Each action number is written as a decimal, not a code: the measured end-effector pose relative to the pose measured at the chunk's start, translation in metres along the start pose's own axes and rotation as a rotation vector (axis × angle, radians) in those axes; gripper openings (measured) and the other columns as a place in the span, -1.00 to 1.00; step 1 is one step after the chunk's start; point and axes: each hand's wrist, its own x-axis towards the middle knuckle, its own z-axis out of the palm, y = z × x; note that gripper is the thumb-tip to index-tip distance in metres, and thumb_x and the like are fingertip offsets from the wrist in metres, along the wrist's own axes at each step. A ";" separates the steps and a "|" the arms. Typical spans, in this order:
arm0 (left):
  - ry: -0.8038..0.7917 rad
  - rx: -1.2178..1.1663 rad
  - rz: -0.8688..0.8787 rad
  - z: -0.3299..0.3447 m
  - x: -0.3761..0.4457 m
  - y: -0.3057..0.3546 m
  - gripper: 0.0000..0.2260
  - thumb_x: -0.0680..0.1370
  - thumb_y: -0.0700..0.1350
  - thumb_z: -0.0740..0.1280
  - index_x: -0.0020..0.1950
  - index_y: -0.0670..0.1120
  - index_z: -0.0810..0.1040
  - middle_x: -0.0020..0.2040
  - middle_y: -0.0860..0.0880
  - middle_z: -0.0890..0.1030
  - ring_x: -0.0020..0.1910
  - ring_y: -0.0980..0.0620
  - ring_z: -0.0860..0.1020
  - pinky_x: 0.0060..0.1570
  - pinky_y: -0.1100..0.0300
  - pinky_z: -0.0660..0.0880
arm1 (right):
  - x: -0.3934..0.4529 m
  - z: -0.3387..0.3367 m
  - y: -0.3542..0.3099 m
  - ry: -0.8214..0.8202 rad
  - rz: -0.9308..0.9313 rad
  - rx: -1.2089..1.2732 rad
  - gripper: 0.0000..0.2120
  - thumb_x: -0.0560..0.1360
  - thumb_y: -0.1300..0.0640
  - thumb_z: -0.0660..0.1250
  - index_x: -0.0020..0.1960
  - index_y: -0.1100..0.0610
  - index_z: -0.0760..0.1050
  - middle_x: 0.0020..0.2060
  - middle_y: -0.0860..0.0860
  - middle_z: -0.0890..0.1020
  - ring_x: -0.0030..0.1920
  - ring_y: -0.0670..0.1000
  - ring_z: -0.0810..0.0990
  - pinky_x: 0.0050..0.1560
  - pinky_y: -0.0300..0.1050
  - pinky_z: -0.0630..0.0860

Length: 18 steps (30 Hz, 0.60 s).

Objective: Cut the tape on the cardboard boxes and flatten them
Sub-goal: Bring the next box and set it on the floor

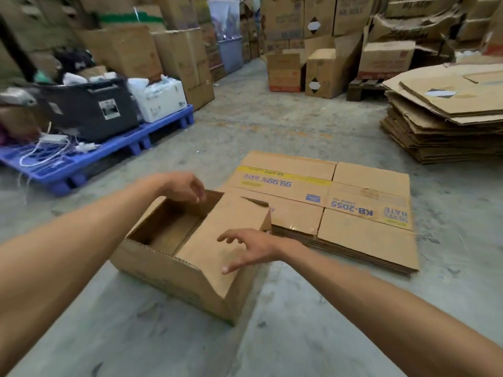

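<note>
In the middle of the frame, low down, a brown open box (190, 251) sits on the grey floor (272, 126), and we have both hands at it. Our left hand (185, 187) is at the far rim, fingers curled down; we cannot tell if it pinches the rim or only touches it. Our right hand (249, 247) is spread flat, fingers loose, over the flap (226, 227) that still covers the right half of the box

What could go wrong? We think the box could slide on the smooth floor if we push the flap down hard, since nothing holds it in place. The flap could pop back up if we let go. The box edges look rough and could scratch our fingers. If some tape is left on the bottom, the box may not fold flat and could tear. We see no knife in the frame, so we cannot tell how the tape will be cut

Just right of the box, touching it, lies a low stack of flat boxes (348, 213). The writing on top is upside down to us: "99.99% RATE", "KB-2055" and small words we cannot read well. At the right edge of the frame is a taller pile of flat cardboard (441, 123). At the left a blue pallet (89, 159) holds a dark bin (89, 110); its label is too blurry to read
</note>
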 end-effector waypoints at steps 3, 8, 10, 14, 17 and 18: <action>-0.081 -0.002 -0.040 0.000 -0.021 -0.045 -0.82 0.57 -0.21 0.34 0.04 0.02 0.68 0.03 0.05 0.64 0.11 0.03 0.57 0.23 0.12 0.45 | 0.010 0.041 -0.019 -0.110 -0.013 -0.303 -0.14 0.32 -0.44 0.40 0.51 -0.20 0.19 0.52 0.04 0.25 0.49 0.19 0.16 0.42 0.39 0.17; 0.040 -0.245 0.093 0.020 -0.041 -0.093 -0.86 0.61 -0.01 0.32 0.08 0.00 0.63 -0.06 0.05 0.69 -0.05 0.15 0.64 -0.04 0.28 0.50 | 0.013 0.084 -0.015 0.015 0.033 -0.219 -0.14 0.35 -0.58 0.01 0.51 -0.16 0.33 0.61 -0.06 0.09 0.60 0.11 -0.08 0.44 0.48 -0.24; 0.167 -0.329 0.167 0.017 -0.046 -0.099 -0.79 0.62 0.06 0.27 0.06 -0.02 0.63 -0.07 0.05 0.69 -0.06 0.18 0.64 -0.10 0.32 0.47 | 0.005 0.091 -0.010 0.175 0.069 0.089 -0.31 0.42 -0.52 0.10 0.47 -0.27 0.34 0.56 -0.14 0.22 0.58 0.03 0.10 0.50 0.40 -0.02; 0.315 -0.405 0.287 0.006 -0.050 -0.110 -0.60 0.61 0.22 0.18 -0.05 -0.01 0.68 -0.11 0.03 0.70 -0.06 0.09 0.65 0.07 0.08 0.54 | -0.016 0.093 -0.025 0.476 0.068 0.697 -0.70 0.59 -0.14 0.29 0.32 -0.30 0.43 0.38 -0.09 0.48 0.30 -0.05 0.54 0.12 -0.17 0.60; 0.566 -0.247 0.364 0.009 -0.046 -0.116 -0.52 0.55 0.36 0.12 0.18 0.08 0.62 0.14 0.00 0.65 0.17 -0.01 0.57 0.21 -0.08 0.47 | -0.019 0.088 -0.049 0.740 0.200 0.772 -0.57 0.57 -0.17 0.24 0.28 0.09 0.54 0.14 -0.01 0.64 0.07 -0.11 0.65 0.01 -0.18 0.64; 0.652 -0.142 0.372 0.012 -0.043 -0.119 -0.51 0.55 0.37 0.12 0.34 0.16 0.51 0.32 -0.02 0.55 0.35 -0.06 0.45 0.36 -0.17 0.34 | -0.019 0.081 -0.057 0.840 0.259 0.778 -0.52 0.55 -0.22 0.22 0.16 0.16 0.60 0.03 0.02 0.68 -0.01 -0.05 0.67 0.01 -0.10 0.65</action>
